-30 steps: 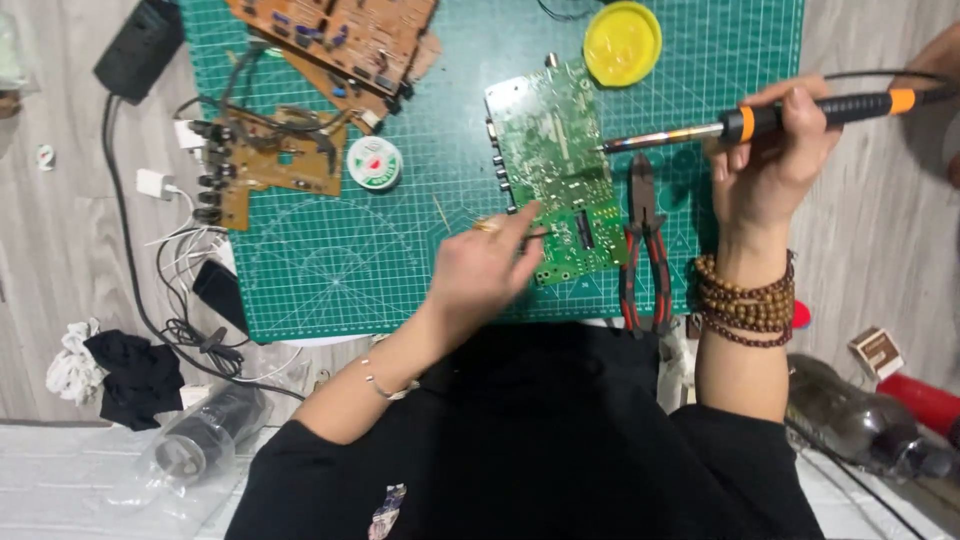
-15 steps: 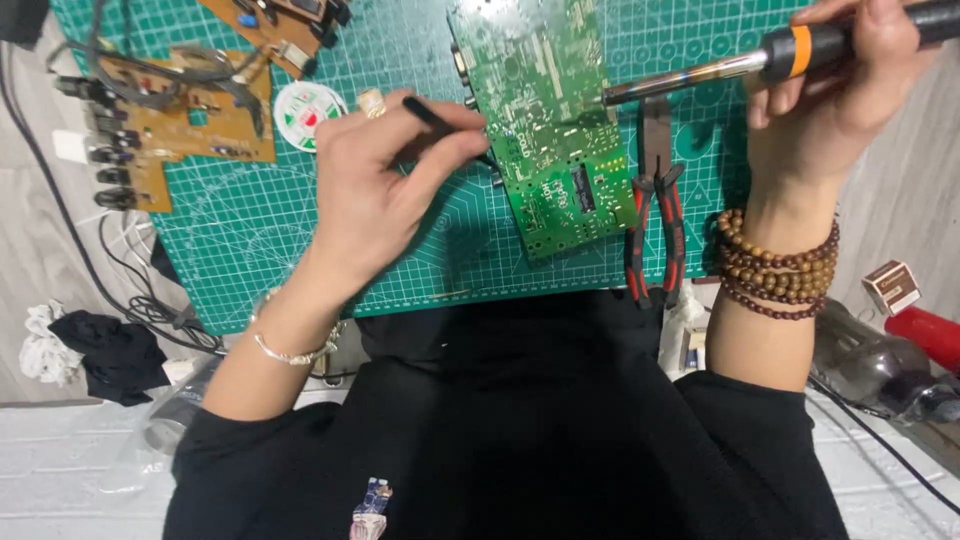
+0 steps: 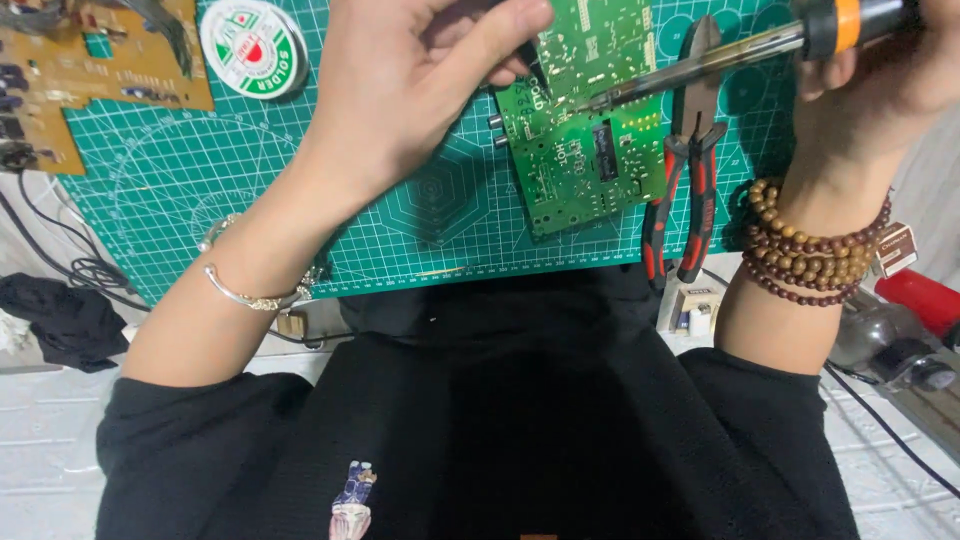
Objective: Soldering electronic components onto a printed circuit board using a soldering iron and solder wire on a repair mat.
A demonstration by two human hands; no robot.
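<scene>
We work over the green cutting mat (image 3: 300,190) that covers most of the tabletop, and the thing under our hands is the green circuit board (image 3: 585,150), lying flat on the mat near its lower right part, tilted a little, its soldered side up. At the mat's upper left lies a brown circuit board (image 3: 90,70), well apart, with a round solder spool (image 3: 252,45) just beside it. Our left hand (image 3: 410,90) hovers over the upper left corner of the green board, fingers curled around something thin and dark that we cannot make out clearly. Our right hand (image 3: 885,75), beads on its wrist, is closed around the orange and black handle of the soldering iron (image 3: 700,65), whose shaft slants down to the left so the tip meets the board's upper middle. Red-handled cutting pliers (image 3: 685,170) lie just beside the board's right edge, jaws away from us. To do this well, we judge that we should steady the board with the left hand, keep fingers off the hot shaft, hold the tip on one joint only, and avoid bridging neighbouring pads.
</scene>
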